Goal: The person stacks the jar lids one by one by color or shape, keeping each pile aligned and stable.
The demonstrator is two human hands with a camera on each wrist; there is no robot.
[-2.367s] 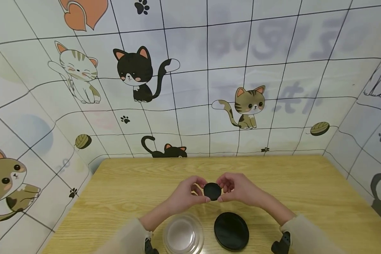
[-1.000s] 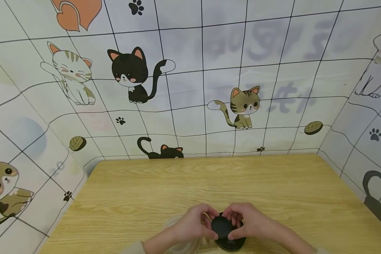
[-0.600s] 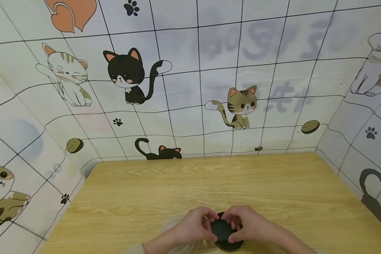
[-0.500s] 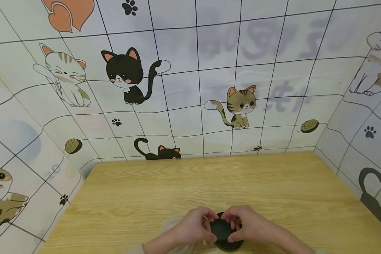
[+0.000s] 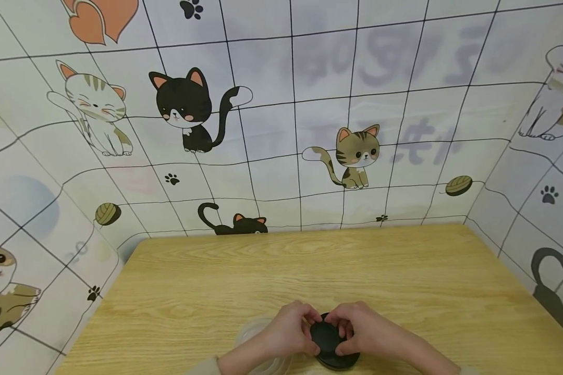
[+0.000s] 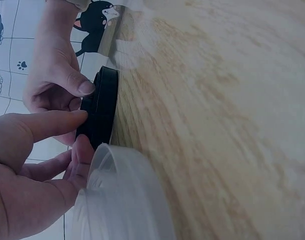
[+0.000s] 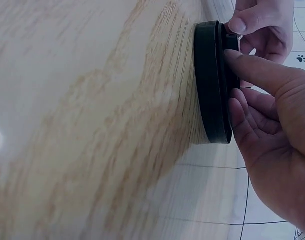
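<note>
Both hands pinch a small round black disc by its edge, low over a wider black round lid that lies on the wooden table. My left hand grips the disc's left side with thumb and fingers. On its right side, my right hand does the same. In the right wrist view the disc sits against the upper face of the wider lid. A clear plastic tub stands close to the lid, partly hidden behind the left forearm in the head view.
The wooden table stretches away to a back wall covered in cat-print sheeting. Similar printed sheeting flanks it left and right.
The disc, held farther back over the table at first, has come down and nearer, onto the wider lid, with both hands. Over the last second the hands have barely shifted.
</note>
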